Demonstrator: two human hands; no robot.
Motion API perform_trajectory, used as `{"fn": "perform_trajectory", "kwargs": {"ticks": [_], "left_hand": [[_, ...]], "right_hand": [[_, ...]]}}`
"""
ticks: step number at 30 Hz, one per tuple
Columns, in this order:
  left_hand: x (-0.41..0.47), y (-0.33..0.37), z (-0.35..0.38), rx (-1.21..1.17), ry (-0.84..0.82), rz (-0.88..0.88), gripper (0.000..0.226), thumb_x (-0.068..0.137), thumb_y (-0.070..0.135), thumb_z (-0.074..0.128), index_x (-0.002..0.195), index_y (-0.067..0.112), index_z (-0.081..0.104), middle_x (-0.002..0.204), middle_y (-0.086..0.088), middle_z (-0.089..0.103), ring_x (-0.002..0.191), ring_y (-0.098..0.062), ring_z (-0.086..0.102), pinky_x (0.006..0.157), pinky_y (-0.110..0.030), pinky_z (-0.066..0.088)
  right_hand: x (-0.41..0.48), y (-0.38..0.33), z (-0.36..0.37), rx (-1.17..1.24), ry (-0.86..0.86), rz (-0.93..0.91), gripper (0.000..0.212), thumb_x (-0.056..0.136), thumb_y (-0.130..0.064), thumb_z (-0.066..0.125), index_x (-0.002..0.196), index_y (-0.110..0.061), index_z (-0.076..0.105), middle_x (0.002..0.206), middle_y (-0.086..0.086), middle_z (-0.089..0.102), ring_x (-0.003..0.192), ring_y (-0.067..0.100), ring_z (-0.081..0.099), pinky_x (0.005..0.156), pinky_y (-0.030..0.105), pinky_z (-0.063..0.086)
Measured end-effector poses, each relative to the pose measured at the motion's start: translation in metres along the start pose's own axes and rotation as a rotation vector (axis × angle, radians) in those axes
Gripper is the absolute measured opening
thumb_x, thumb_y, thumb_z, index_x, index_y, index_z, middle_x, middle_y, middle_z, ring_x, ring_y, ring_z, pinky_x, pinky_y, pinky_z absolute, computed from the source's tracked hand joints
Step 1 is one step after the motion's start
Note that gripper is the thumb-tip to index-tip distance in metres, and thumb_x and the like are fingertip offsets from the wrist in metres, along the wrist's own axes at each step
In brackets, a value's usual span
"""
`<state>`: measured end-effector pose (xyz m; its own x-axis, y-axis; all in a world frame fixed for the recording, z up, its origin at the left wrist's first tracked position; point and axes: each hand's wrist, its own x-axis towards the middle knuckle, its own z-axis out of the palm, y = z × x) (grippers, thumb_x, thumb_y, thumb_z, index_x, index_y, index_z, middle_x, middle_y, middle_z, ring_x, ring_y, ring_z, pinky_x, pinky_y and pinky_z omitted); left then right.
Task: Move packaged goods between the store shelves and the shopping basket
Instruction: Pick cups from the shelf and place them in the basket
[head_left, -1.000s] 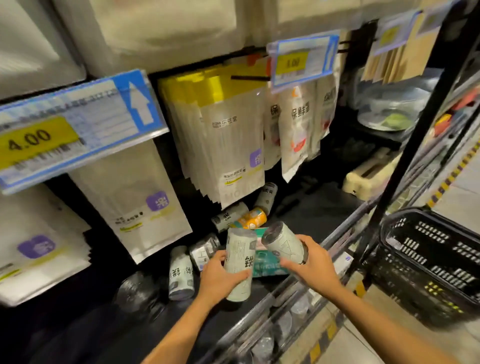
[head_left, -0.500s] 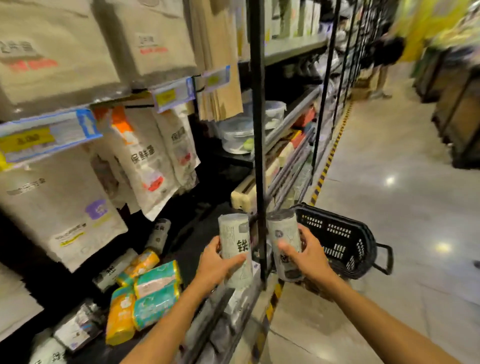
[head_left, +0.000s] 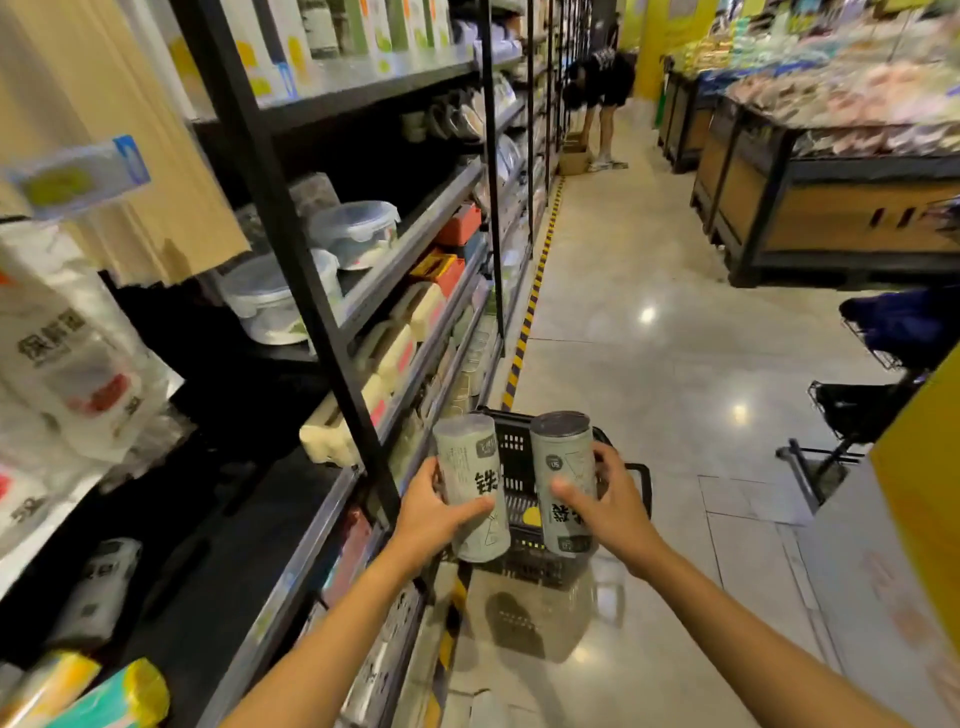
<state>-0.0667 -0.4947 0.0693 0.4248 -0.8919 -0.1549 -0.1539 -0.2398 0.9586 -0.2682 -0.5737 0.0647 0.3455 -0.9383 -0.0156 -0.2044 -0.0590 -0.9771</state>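
My left hand (head_left: 431, 512) grips a pale grey-green cylindrical pack (head_left: 470, 483) with black characters, held upright. My right hand (head_left: 610, 501) grips a second, similar cylindrical pack (head_left: 563, 467) beside it. Both packs hover over a black plastic shopping basket (head_left: 519, 551) that stands on the aisle floor next to the shelf. The packs and my hands hide most of the basket's inside; a small yellow item shows in it.
Dark metal shelves (head_left: 332, 322) run along the left with bags, clear food boxes (head_left: 358, 231) and more rolls. A black upright post (head_left: 311, 291) stands just left of my left hand. A person (head_left: 602, 88) bends far down the aisle. Produce bins (head_left: 831, 171) and a cart (head_left: 893, 358) are on the right.
Both hands carried the two packs off the lower shelf and to the right, past the post, to above the basket. My view swung from the shelf toward the aisle.
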Motion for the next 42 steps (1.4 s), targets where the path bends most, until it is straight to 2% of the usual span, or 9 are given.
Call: {"fn": "perform_trajectory", "kwargs": {"ticks": [13,19,23,25,28,31,33,39,42], "left_hand": [[0.229,-0.016,0.005,-0.012,-0.064,-0.095,0.060,0.066,0.004,0.084,0.112,0.021,0.051,0.109,0.001,0.065,0.104,-0.019,0.063,0.088,-0.037,0.053],[0.302,-0.022,0.009,-0.021,0.017,-0.132,0.075,0.063,-0.005,0.082,0.124,0.015,0.042,0.112,-0.002,0.060,0.106,-0.021,0.059,0.074,-0.021,0.054],[0.347,-0.039,0.023,0.068,0.115,-0.196,0.107,0.052,0.017,0.093,0.140,0.016,0.033,0.132,-0.004,0.054,0.120,-0.022,0.053,0.100,-0.040,0.046],[0.369,-0.052,0.033,0.116,0.200,-0.224,0.108,0.045,0.028,0.095,0.136,0.016,0.039,0.127,-0.005,0.058,0.117,-0.022,0.056,0.100,-0.045,0.047],[0.408,-0.089,0.046,0.138,0.280,-0.284,0.102,0.035,0.050,0.092,0.122,0.016,0.053,0.113,-0.002,0.067,0.104,-0.016,0.064,0.092,-0.045,0.052],[0.447,-0.139,0.056,0.226,0.315,-0.334,0.104,0.027,0.063,0.086,0.114,0.014,0.058,0.108,-0.002,0.068,0.100,-0.015,0.065,0.089,-0.044,0.054],[0.468,-0.167,0.062,0.244,0.317,-0.348,0.101,0.031,0.057,0.088,0.116,0.011,0.057,0.109,-0.004,0.068,0.103,-0.017,0.065,0.091,-0.044,0.053],[0.528,-0.252,0.081,0.312,0.299,-0.313,0.103,0.052,0.021,0.093,0.138,0.014,0.036,0.131,-0.008,0.054,0.123,-0.021,0.049,0.104,-0.028,0.038],[0.549,-0.300,0.088,0.307,0.264,-0.207,0.108,0.054,0.008,0.091,0.140,0.029,0.028,0.134,0.003,0.045,0.124,-0.012,0.044,0.101,-0.019,0.038]], "right_hand": [[0.197,0.033,0.007,-0.057,0.087,0.114,0.063,0.071,-0.008,0.079,0.121,-0.022,0.043,0.108,-0.001,0.058,0.095,0.016,0.060,0.067,0.016,0.048],[0.267,0.058,0.015,-0.110,0.085,0.149,0.076,0.058,-0.009,0.088,0.115,-0.023,0.041,0.114,0.001,0.058,0.105,0.017,0.058,0.088,0.027,0.047],[0.316,0.082,0.019,-0.128,0.028,0.188,0.081,0.054,-0.020,0.091,0.120,-0.021,0.043,0.109,-0.012,0.057,0.099,0.007,0.056,0.081,0.005,0.042],[0.342,0.100,0.023,-0.141,-0.005,0.189,0.079,0.055,-0.021,0.090,0.118,-0.024,0.043,0.100,-0.024,0.052,0.091,-0.003,0.053,0.071,-0.004,0.038],[0.382,0.137,0.031,-0.163,-0.051,0.215,0.077,0.057,-0.021,0.090,0.119,-0.025,0.044,0.099,-0.026,0.050,0.091,-0.006,0.050,0.075,-0.003,0.039],[0.418,0.187,0.045,-0.168,-0.046,0.237,0.071,0.056,-0.022,0.090,0.107,-0.040,0.045,0.102,-0.023,0.053,0.094,-0.004,0.054,0.089,0.015,0.045],[0.438,0.222,0.058,-0.170,-0.032,0.245,0.069,0.054,-0.023,0.090,0.106,-0.039,0.047,0.102,-0.018,0.056,0.097,0.002,0.056,0.088,0.021,0.046],[0.475,0.338,0.094,-0.239,-0.060,0.279,0.066,0.057,-0.015,0.089,0.107,-0.030,0.048,0.092,-0.025,0.056,0.089,0.002,0.057,0.076,0.001,0.039],[0.486,0.393,0.117,-0.282,-0.067,0.310,0.067,0.056,-0.015,0.089,0.109,-0.027,0.049,0.092,-0.021,0.057,0.090,0.004,0.057,0.077,0.009,0.041]]}}
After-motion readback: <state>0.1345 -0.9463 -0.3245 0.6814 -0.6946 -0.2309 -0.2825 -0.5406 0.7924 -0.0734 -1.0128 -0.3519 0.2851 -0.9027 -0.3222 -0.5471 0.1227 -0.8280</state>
